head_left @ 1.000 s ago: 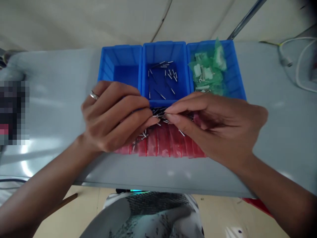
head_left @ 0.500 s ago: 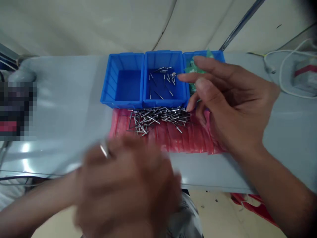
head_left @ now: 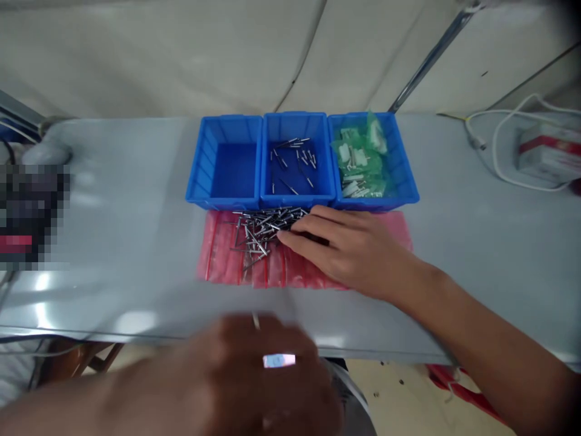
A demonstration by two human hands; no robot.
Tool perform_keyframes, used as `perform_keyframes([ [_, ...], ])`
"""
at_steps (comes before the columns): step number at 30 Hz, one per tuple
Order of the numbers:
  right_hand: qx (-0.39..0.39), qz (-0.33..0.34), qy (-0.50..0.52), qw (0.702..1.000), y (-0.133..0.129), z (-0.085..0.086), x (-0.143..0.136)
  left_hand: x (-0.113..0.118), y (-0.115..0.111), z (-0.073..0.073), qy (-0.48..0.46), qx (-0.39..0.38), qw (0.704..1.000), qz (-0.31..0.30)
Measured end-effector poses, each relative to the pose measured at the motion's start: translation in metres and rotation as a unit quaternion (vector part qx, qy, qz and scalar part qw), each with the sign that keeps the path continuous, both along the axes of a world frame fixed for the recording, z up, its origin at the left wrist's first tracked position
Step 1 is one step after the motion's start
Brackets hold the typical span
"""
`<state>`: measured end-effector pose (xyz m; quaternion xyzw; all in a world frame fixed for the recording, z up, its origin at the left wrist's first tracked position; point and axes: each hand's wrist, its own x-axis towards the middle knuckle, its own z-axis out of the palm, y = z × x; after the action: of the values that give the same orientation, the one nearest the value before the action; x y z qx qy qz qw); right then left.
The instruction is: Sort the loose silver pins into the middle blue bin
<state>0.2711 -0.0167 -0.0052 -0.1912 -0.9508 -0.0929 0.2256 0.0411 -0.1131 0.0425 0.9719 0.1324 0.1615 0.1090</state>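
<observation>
A loose pile of metal blind rivets (head_left: 258,230) lies on a row of red plastic bags (head_left: 222,260). My right hand (head_left: 345,245) reaches over the bags from the right, its fingertips touching the pile; its fingers are extended, with a gap between thumb and forefinger. My left hand (head_left: 267,381), blurred by motion and wearing a ring, is curled closed close to the camera, below the table edge. What it holds, if anything, is hidden. A small pale patch (head_left: 279,361) shows among its fingers, too unclear to name.
Behind the pile stand three joined blue bins: a bare left bin (head_left: 236,172), a middle bin (head_left: 295,121) with scattered rivets, and a right bin (head_left: 406,181) holding green bags of white parts. A white cable (head_left: 497,160) and a red-and-white box (head_left: 549,151) lie at the right.
My right hand has moved left and down from in front of the right bin onto the rivet pile. My left hand has dropped lower, toward the camera.
</observation>
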Motion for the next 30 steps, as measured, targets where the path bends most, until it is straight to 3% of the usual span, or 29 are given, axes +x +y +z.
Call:
perform_keyframes([
  [2,0.003,0.003,0.000,1.000,0.001,0.000,0.000,-0.007,0.041,0.009,-0.060,0.026,0.990,0.123],
  [3,0.004,0.004,0.001,1.000,0.001,0.001,0.000,-0.010,0.063,0.012,-0.055,0.097,0.980,0.166],
  [6,-0.002,0.001,-0.004,1.000,0.001,0.001,0.002,-0.022,0.119,0.005,-0.010,0.260,0.942,0.213],
  [8,-0.010,-0.004,-0.008,1.000,0.000,0.002,0.002,-0.032,0.138,-0.008,0.005,0.303,0.927,0.219],
  [10,-0.014,-0.004,-0.021,1.000,-0.002,0.002,0.001,-0.039,0.141,-0.022,-0.005,0.303,0.924,0.233],
  [14,-0.017,0.015,-0.036,0.999,-0.004,0.002,-0.002,-0.039,0.124,-0.037,-0.033,0.209,0.941,0.263],
  [20,-0.025,0.001,-0.015,1.000,-0.003,0.001,-0.004,-0.024,0.118,-0.041,-0.046,0.179,0.946,0.266],
  [30,-0.068,-0.015,0.060,0.996,-0.006,-0.006,0.000,-0.040,0.119,-0.042,-0.030,0.157,0.968,0.194],
])
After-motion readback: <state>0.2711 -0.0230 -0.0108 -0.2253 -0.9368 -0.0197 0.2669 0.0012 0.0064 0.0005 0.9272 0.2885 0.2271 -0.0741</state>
